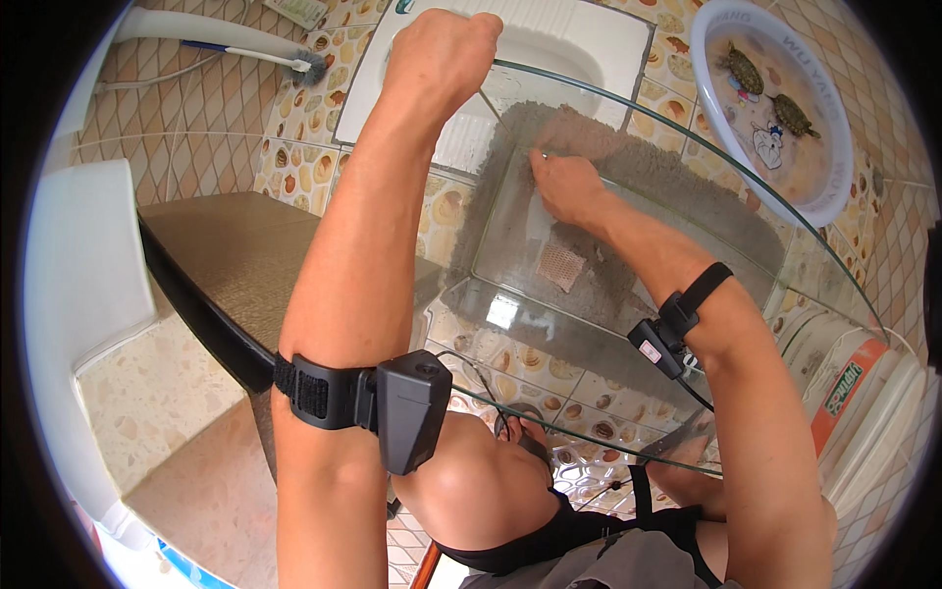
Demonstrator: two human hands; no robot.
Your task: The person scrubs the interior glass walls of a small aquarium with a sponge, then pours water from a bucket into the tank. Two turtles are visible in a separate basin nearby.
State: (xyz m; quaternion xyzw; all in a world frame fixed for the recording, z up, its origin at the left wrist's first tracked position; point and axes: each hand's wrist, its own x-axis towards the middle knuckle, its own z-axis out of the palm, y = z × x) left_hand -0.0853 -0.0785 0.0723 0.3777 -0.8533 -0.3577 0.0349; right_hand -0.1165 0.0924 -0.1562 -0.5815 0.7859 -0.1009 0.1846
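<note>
Tank (628, 334), a clear glass one, is tilted up over the tiled floor (579, 378) between the two arms, open side facing the camera. The far top rim is gripped by the left hand (442, 54), which is clenched into a fist around the glass edge, well above and to the left of the rest of the tank. The right hand (567, 187) is reached down inside the tank and pressed against the grey sand (638, 167) stuck to the bottom pane, fingers curled loosely on the sand; whether anything small is pinched in them can't be told. A small tan mesh patch (561, 265) is seen lying on the sand just below that hand.

So basically the tank is held at its rim by the left and worked from the inside by the right, with the glass wall curving across between the right forearm and the knee.

A black strap with a box (407, 407) is worn on the left forearm, and a smaller one (665, 344) on the right wrist. A white basin (775, 108) with two turtles (746, 71) in it is set on the floor to the upper right, well apart from both hands. A white squat toilet (559, 39) is seen behind the tank, and a brush (312, 65) lies at upper left.
</note>
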